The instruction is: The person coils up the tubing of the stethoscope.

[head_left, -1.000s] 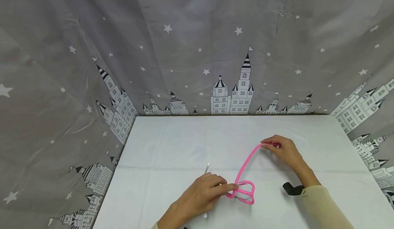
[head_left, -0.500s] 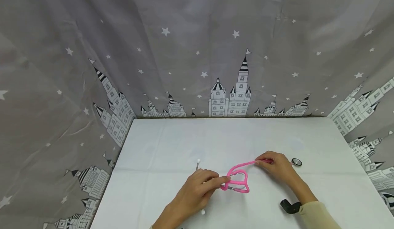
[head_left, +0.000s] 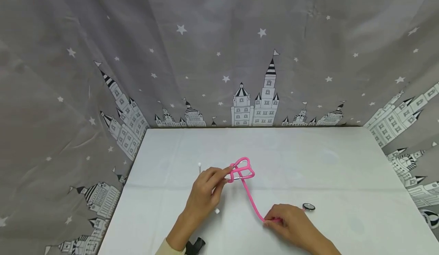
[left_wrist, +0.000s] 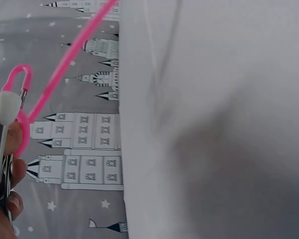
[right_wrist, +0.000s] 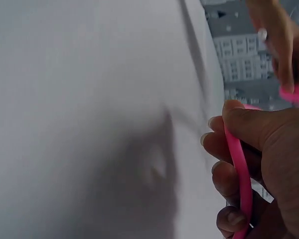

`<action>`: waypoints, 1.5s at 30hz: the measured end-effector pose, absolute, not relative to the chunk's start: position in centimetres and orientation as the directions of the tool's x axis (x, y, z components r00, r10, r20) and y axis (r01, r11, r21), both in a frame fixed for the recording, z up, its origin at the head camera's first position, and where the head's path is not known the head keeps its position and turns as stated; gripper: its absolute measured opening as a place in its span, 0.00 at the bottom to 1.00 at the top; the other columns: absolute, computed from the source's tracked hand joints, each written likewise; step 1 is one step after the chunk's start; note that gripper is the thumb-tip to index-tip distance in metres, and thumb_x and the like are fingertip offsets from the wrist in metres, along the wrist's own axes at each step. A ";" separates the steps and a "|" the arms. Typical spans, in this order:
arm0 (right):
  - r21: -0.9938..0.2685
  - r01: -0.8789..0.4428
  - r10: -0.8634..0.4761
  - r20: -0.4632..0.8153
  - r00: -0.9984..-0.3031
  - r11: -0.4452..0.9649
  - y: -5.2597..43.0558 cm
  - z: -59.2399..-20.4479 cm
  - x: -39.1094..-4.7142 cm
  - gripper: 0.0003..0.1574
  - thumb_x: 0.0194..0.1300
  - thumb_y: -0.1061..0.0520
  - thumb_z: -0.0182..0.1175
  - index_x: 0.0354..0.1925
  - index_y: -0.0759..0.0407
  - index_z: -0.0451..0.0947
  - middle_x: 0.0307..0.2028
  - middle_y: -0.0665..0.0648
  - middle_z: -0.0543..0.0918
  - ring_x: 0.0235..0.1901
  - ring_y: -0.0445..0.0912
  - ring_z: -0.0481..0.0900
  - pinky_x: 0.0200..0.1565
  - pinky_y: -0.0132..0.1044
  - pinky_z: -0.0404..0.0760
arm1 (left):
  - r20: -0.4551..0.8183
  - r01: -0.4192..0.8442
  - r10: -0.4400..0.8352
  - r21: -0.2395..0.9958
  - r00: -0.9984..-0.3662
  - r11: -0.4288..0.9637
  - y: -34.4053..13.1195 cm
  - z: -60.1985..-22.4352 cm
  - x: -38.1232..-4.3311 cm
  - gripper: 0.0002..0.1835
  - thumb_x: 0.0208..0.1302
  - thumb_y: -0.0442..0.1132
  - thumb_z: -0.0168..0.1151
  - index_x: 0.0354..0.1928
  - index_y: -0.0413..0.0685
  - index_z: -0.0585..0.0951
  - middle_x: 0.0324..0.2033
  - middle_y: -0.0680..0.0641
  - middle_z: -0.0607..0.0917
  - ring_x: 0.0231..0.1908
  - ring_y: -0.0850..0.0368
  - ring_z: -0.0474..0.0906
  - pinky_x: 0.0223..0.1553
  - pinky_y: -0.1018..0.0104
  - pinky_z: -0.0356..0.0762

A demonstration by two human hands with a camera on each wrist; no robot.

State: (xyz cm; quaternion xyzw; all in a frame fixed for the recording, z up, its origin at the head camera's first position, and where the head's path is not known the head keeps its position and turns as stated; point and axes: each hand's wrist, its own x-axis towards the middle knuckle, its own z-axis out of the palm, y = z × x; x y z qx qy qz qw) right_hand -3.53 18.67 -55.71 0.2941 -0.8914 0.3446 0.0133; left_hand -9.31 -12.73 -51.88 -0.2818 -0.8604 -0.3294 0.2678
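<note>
A pink stethoscope [head_left: 252, 199] is stretched between both hands above the table. My left hand [head_left: 203, 190] pinches it where its pink tubing meets the metal ear tubes. Loops of tubing [head_left: 248, 163] stick out beyond those fingertips. White ear tips [head_left: 199, 164] show on either side of this hand; one ear tip [left_wrist: 8, 107] is close up in the left wrist view. Lower right, my right hand [head_left: 290, 222] grips the free length of tubing [right_wrist: 243, 177], thumb and fingers curled round it. The round chest piece [head_left: 308, 207] sticks out past the back of that hand.
A white table [head_left: 164, 209] spreads beneath both hands. Its back edge meets a grey curtain [head_left: 205, 37] printed with stars and castles, which also hangs along the sides. A black strap or mount [head_left: 194, 246] sits at the left wrist.
My right hand has swung from the upper right down toward the front, drawing the tubing below the loops. My left hand has shifted left and up, still pinching the stethoscope.
</note>
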 end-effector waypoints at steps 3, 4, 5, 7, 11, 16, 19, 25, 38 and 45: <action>-0.584 -0.608 -0.547 0.307 -0.779 0.538 17.8 -55.0 -2.3 0.10 0.64 0.52 0.78 0.35 0.35 0.87 0.30 0.28 0.80 0.30 0.23 0.69 0.35 0.15 0.68 | 0.650 0.652 0.298 0.410 -0.700 0.638 -12.8 -52.4 -9.6 0.29 0.64 0.32 0.77 0.66 0.56 0.85 0.41 0.53 0.87 0.34 0.62 0.77 0.39 0.74 0.73; -0.568 -0.633 -0.553 0.337 -0.762 0.527 17.6 -54.8 -2.0 0.10 0.64 0.52 0.78 0.35 0.35 0.87 0.30 0.27 0.79 0.30 0.23 0.69 0.36 0.14 0.67 | 0.650 0.650 0.294 0.410 -0.700 0.640 -12.9 -52.5 -9.7 0.29 0.64 0.32 0.77 0.66 0.55 0.85 0.41 0.52 0.87 0.34 0.62 0.76 0.38 0.74 0.72; -0.556 -0.652 -0.561 0.357 -0.747 0.515 17.4 -54.6 -1.7 0.10 0.65 0.52 0.78 0.35 0.35 0.87 0.30 0.27 0.79 0.30 0.24 0.69 0.38 0.13 0.66 | 0.649 0.646 0.290 0.415 -0.703 0.640 -12.9 -52.6 -9.7 0.29 0.63 0.32 0.78 0.66 0.55 0.86 0.41 0.52 0.87 0.33 0.62 0.75 0.37 0.75 0.71; -0.532 -0.693 -0.583 0.394 -0.711 0.486 17.0 -54.1 -1.3 0.09 0.66 0.51 0.77 0.36 0.35 0.87 0.31 0.28 0.79 0.31 0.24 0.70 0.40 0.11 0.64 | 0.645 0.642 0.282 0.430 -0.710 0.635 -12.9 -52.9 -9.8 0.28 0.63 0.31 0.78 0.66 0.53 0.85 0.41 0.51 0.87 0.33 0.63 0.75 0.37 0.76 0.71; -0.470 -0.770 -0.641 0.440 -0.629 0.432 15.9 -53.8 -0.9 0.09 0.65 0.51 0.77 0.36 0.36 0.86 0.29 0.31 0.77 0.32 0.24 0.67 0.43 0.11 0.62 | 0.625 0.632 0.276 0.463 -0.730 0.621 -12.5 -53.2 -9.9 0.28 0.64 0.31 0.77 0.66 0.53 0.85 0.43 0.51 0.88 0.34 0.63 0.76 0.36 0.79 0.72; -0.428 -0.812 -0.691 0.443 -0.572 0.398 14.8 -53.7 -0.7 0.10 0.63 0.52 0.78 0.34 0.39 0.85 0.27 0.33 0.77 0.31 0.24 0.67 0.44 0.11 0.63 | 0.606 0.622 0.275 0.487 -0.746 0.613 -11.8 -53.3 -9.8 0.29 0.65 0.31 0.76 0.67 0.54 0.84 0.44 0.51 0.87 0.36 0.63 0.78 0.37 0.80 0.75; -0.424 -0.827 -0.708 0.449 -0.545 0.369 14.6 -53.3 -0.6 0.08 0.67 0.51 0.76 0.35 0.39 0.85 0.29 0.33 0.80 0.32 0.24 0.70 0.44 0.11 0.65 | 0.611 0.627 0.278 0.484 -0.742 0.610 -11.6 -53.4 -9.8 0.29 0.65 0.31 0.76 0.67 0.54 0.85 0.42 0.50 0.87 0.35 0.62 0.77 0.37 0.79 0.74; -0.466 -0.800 -0.664 0.466 -0.585 0.378 15.3 -50.8 -0.6 0.06 0.71 0.52 0.73 0.40 0.39 0.85 0.31 0.33 0.78 0.32 0.25 0.70 0.42 0.11 0.65 | 0.613 0.620 0.304 0.405 -0.729 0.672 -11.9 -53.9 -9.9 0.28 0.64 0.30 0.77 0.65 0.55 0.86 0.40 0.51 0.87 0.35 0.60 0.79 0.39 0.69 0.78; -0.302 -0.777 -0.537 0.584 -0.609 0.553 18.9 -43.9 -5.0 0.05 0.78 0.49 0.64 0.44 0.46 0.85 0.37 0.37 0.81 0.34 0.34 0.76 0.40 0.21 0.71 | 0.521 0.690 0.485 0.330 -0.702 0.644 -11.4 -54.2 -8.3 0.23 0.66 0.31 0.76 0.61 0.58 0.88 0.40 0.54 0.87 0.38 0.60 0.81 0.42 0.69 0.81; -0.284 -0.709 -0.515 0.524 -0.678 0.645 19.7 -43.3 -8.1 0.25 0.85 0.36 0.48 0.45 0.48 0.84 0.39 0.41 0.84 0.36 0.36 0.77 0.44 0.28 0.76 | 0.560 0.821 0.617 0.241 -0.553 0.517 -9.4 -54.4 -6.5 0.20 0.64 0.35 0.77 0.57 0.61 0.89 0.42 0.57 0.86 0.38 0.63 0.81 0.45 0.73 0.79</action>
